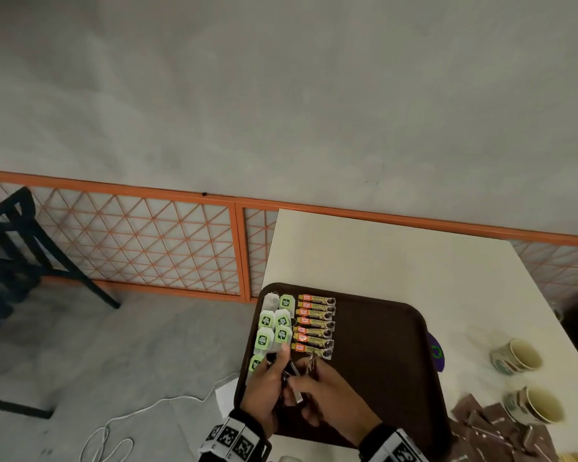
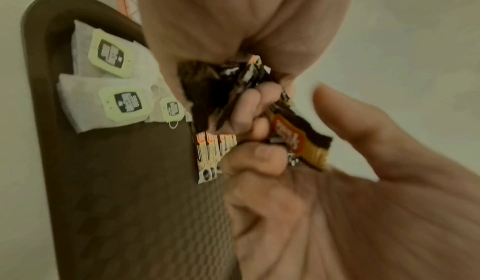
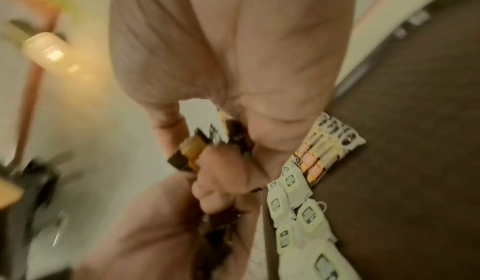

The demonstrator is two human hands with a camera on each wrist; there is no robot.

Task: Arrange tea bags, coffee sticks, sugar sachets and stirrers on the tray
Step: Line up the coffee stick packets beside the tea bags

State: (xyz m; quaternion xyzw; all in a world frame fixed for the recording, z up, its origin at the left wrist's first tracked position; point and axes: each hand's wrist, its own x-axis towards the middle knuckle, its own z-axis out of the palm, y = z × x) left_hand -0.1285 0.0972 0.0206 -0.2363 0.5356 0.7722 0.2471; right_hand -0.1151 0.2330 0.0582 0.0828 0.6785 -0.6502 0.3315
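Both hands meet low centre of the head view, over the near part of the dark brown plastic tray point(image 1: 397, 328). Left hand point(image 1: 267, 383) grips a bunch of brown-and-gold foil coffee sticks point(image 2: 298, 140); right hand point(image 1: 327, 395) pinches one of them. The laid row of coffee sticks point(image 1: 315, 323) sits just above the hands, long axes running left-right, beside the green-tagged white paper tea bags point(image 1: 274, 323). Next slot is prob. the row's near end, touching distance from both hands.

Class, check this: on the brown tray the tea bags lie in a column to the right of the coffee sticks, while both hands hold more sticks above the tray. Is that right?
Not quite. The tea bags lie to the left of the coffee sticks on the tray, as the head view shows. The left hand and right hand do hold more sticks.
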